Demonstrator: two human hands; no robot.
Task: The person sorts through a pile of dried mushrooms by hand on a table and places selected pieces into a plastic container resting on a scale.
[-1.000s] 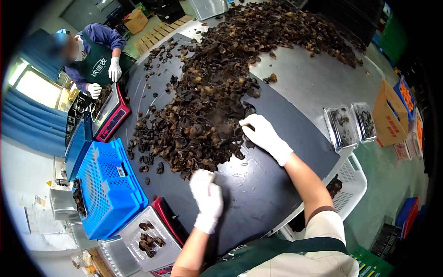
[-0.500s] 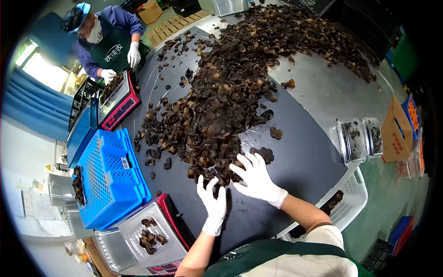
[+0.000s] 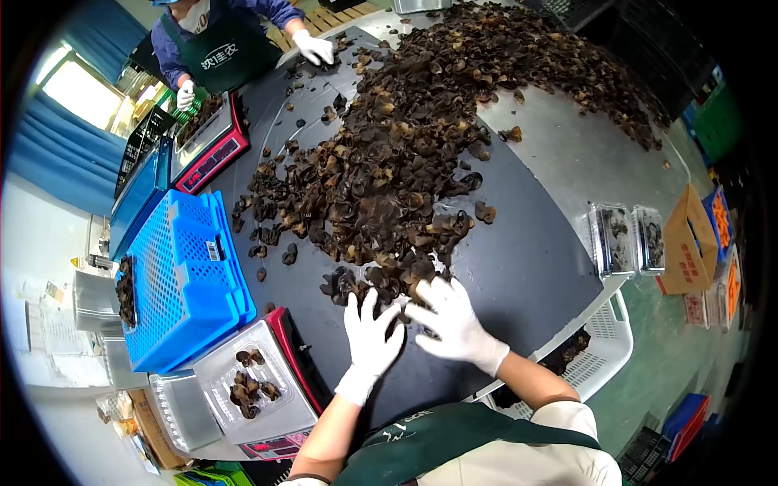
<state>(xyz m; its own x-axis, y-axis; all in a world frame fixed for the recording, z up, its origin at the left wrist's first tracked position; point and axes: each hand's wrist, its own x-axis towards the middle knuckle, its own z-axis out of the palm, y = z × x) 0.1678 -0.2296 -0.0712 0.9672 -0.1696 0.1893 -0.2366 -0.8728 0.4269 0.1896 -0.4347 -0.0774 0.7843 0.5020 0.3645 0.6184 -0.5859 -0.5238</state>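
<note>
Dark brown wood-ear-like pieces (image 3: 389, 162) lie heaped across the grey table mat (image 3: 519, 243). At the near edge of the heap, my left hand (image 3: 371, 336) in a white glove rests with its fingers spread against several pieces. Just to its right, my right hand (image 3: 455, 324), also gloved, has its fingers apart and touches the same small cluster (image 3: 389, 279). Neither hand is closed round a piece. At the lower left, a clear tray (image 3: 275, 364) with a few pieces sits on a red-edged scale (image 3: 296, 360).
A blue crate (image 3: 190, 283) stands left of the mat. Beyond it, a co-worker (image 3: 223, 49) stands by another red scale (image 3: 215, 158), one gloved hand over the table. Filled clear boxes (image 3: 612, 239) sit at the right edge, above a white basket (image 3: 604, 348).
Both my hands have come together at the near edge, and some pieces there have separated from the main heap. The co-worker's one hand has reached out over the table.
</note>
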